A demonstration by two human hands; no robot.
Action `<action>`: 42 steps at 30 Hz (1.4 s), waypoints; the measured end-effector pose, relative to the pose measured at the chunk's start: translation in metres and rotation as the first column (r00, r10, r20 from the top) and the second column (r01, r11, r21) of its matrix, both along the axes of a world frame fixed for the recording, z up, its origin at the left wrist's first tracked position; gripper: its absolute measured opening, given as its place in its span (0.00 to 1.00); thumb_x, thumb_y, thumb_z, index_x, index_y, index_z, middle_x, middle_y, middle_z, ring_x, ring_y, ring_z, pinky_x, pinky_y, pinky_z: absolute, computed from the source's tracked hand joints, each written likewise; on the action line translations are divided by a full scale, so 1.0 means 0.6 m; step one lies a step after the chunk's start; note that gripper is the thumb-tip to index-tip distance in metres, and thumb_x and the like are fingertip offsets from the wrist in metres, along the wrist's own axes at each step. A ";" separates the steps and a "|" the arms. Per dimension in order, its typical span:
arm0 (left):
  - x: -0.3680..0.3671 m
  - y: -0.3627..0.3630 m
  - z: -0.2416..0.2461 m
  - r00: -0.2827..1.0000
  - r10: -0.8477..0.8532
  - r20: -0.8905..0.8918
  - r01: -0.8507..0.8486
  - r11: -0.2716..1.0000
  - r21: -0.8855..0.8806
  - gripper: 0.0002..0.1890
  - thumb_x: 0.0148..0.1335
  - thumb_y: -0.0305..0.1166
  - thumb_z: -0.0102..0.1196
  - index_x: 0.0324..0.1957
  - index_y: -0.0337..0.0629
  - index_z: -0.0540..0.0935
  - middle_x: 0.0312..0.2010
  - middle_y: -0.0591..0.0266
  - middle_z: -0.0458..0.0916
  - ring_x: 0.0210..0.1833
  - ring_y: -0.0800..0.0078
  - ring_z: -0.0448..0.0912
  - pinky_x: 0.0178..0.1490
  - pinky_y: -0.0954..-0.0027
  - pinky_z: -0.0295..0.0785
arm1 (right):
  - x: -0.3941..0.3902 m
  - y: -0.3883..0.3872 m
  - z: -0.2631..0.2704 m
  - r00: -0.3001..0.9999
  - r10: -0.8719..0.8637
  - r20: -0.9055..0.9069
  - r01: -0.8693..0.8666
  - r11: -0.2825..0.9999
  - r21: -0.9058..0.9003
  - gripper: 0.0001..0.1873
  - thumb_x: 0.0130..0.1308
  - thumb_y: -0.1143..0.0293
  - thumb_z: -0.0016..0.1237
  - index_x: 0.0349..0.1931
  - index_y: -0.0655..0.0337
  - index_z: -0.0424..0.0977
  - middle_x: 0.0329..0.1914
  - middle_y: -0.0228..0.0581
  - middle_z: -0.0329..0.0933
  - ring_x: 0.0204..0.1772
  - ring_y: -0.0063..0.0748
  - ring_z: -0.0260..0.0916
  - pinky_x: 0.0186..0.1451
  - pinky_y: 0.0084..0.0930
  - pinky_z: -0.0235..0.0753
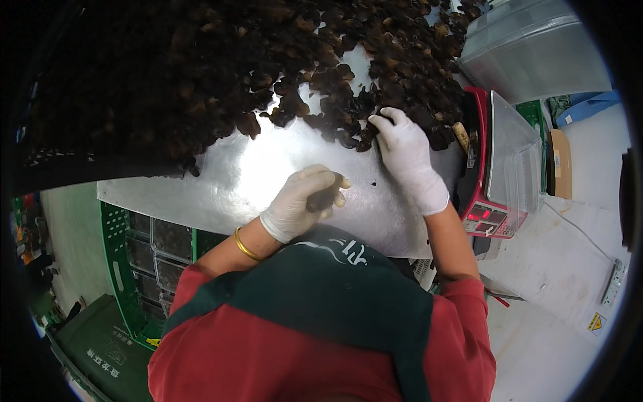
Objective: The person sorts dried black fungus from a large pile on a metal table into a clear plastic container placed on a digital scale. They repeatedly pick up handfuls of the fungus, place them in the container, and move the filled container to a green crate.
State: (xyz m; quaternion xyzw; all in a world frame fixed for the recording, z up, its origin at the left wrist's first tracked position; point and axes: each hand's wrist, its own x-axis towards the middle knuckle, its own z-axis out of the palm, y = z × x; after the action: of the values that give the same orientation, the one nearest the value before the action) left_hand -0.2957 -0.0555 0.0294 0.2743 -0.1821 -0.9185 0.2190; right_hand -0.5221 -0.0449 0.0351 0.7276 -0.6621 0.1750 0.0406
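Dark brown wood ear mushrooms lie in a wide heap over a shiny metal tabletop. My right hand, in a white glove, reaches to the heap's near edge. Its bent fingertips touch the mushrooms there, but whether they grip one is hidden. Closer to my body, my left hand, also gloved, hovers over bare metal with its fingers curled around a dark, rounded mushroom piece. A tiny dark scrap lies between the two hands.
Right of the heap stands a red digital scale carrying a clear plastic container, a cork-like stub beside it. Stacked clear containers rise behind. A green crate of clear boxes sits lower left. A power strip is far right.
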 end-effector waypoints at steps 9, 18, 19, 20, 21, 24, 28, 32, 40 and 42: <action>-0.005 -0.050 -0.015 0.992 -0.119 -0.045 0.119 0.993 -0.010 0.16 0.66 0.34 0.46 0.53 0.39 0.70 0.41 0.54 0.78 0.39 0.72 0.79 0.25 0.79 0.74 | 0.053 0.008 0.098 0.795 0.014 0.606 -0.151 0.973 0.177 0.13 0.56 0.80 0.51 0.43 0.61 0.75 0.37 0.38 0.75 0.40 0.29 0.73 0.44 0.24 0.73; 0.010 -0.066 -0.038 0.998 -0.009 -0.063 0.015 0.995 0.099 0.17 0.66 0.32 0.45 0.54 0.34 0.67 0.45 0.50 0.77 0.41 0.68 0.80 0.29 0.77 0.78 | 0.055 -0.082 0.060 0.880 0.015 0.474 -0.071 0.992 0.101 0.15 0.56 0.72 0.53 0.45 0.62 0.74 0.41 0.45 0.75 0.41 0.40 0.75 0.43 0.29 0.76; 0.007 -0.067 -0.034 0.998 -0.042 -0.055 0.047 0.995 0.093 0.17 0.66 0.31 0.45 0.54 0.34 0.67 0.45 0.50 0.77 0.41 0.68 0.80 0.29 0.77 0.78 | 0.047 -0.104 0.048 0.934 0.047 0.355 -0.079 0.994 0.076 0.22 0.55 0.74 0.55 0.52 0.62 0.71 0.47 0.45 0.72 0.45 0.39 0.73 0.47 0.26 0.74; 0.004 -0.067 -0.031 0.996 -0.075 -0.047 0.079 0.993 0.087 0.17 0.66 0.31 0.45 0.54 0.34 0.67 0.45 0.50 0.77 0.41 0.68 0.80 0.29 0.77 0.78 | 0.043 -0.124 0.033 0.951 0.078 0.299 -0.095 0.995 0.043 0.23 0.55 0.69 0.55 0.52 0.62 0.71 0.48 0.47 0.71 0.48 0.43 0.71 0.50 0.31 0.73; 0.003 -0.066 -0.030 0.994 -0.102 -0.034 0.104 0.991 0.083 0.17 0.65 0.31 0.45 0.54 0.34 0.67 0.45 0.50 0.77 0.41 0.68 0.80 0.29 0.78 0.77 | 0.046 -0.140 0.022 0.963 0.112 0.244 -0.118 0.993 0.010 0.25 0.54 0.63 0.55 0.53 0.61 0.70 0.50 0.49 0.71 0.51 0.46 0.70 0.53 0.36 0.72; 0.000 -0.066 -0.035 0.993 -0.112 -0.025 0.113 0.990 0.079 0.17 0.65 0.31 0.46 0.54 0.34 0.67 0.45 0.50 0.77 0.41 0.67 0.81 0.30 0.76 0.77 | 0.063 -0.141 0.002 0.973 0.110 0.203 -0.136 0.984 0.117 0.21 0.54 0.69 0.55 0.50 0.60 0.71 0.49 0.46 0.71 0.52 0.43 0.69 0.54 0.33 0.71; 0.005 -0.065 -0.033 0.997 -0.079 -0.026 0.081 0.993 0.082 0.17 0.65 0.32 0.46 0.54 0.36 0.67 0.44 0.50 0.78 0.41 0.66 0.81 0.32 0.75 0.78 | 0.054 -0.094 -0.017 0.899 0.089 0.429 -0.091 0.996 -0.017 0.08 0.55 0.77 0.51 0.37 0.60 0.74 0.36 0.41 0.73 0.41 0.43 0.72 0.43 0.32 0.74; 0.005 -0.063 -0.019 0.995 -0.050 -0.091 0.061 0.991 0.122 0.20 0.64 0.35 0.49 0.56 0.40 0.69 0.45 0.59 0.77 0.44 0.70 0.77 0.40 0.71 0.74 | 0.075 -0.029 0.037 0.811 0.093 0.578 -0.103 0.995 -0.016 0.09 0.51 0.84 0.52 0.34 0.65 0.73 0.34 0.43 0.73 0.39 0.41 0.73 0.43 0.29 0.73; 0.019 -0.054 -0.042 0.982 0.098 -0.164 -0.063 0.976 0.207 0.18 0.63 0.31 0.52 0.54 0.37 0.71 0.47 0.54 0.77 0.47 0.66 0.79 0.36 0.70 0.81 | 0.122 0.011 0.059 0.777 0.168 0.607 -0.328 0.930 0.163 0.13 0.54 0.73 0.54 0.41 0.62 0.73 0.42 0.45 0.73 0.46 0.44 0.71 0.50 0.32 0.72; 0.025 -0.064 -0.034 0.976 0.155 -0.152 -0.125 0.974 0.191 0.13 0.61 0.29 0.53 0.47 0.34 0.75 0.43 0.52 0.79 0.43 0.61 0.81 0.33 0.70 0.82 | 0.085 -0.007 0.045 0.829 0.184 0.528 -0.220 0.976 0.006 0.18 0.53 0.70 0.56 0.45 0.63 0.73 0.46 0.46 0.72 0.48 0.44 0.71 0.53 0.33 0.71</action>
State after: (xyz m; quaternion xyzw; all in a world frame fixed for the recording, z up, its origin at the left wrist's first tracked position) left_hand -0.2809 -0.0940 0.0092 0.2277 -0.0597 -0.9331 0.2720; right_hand -0.4708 -0.0488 0.0621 0.7189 -0.5729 0.3479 -0.1841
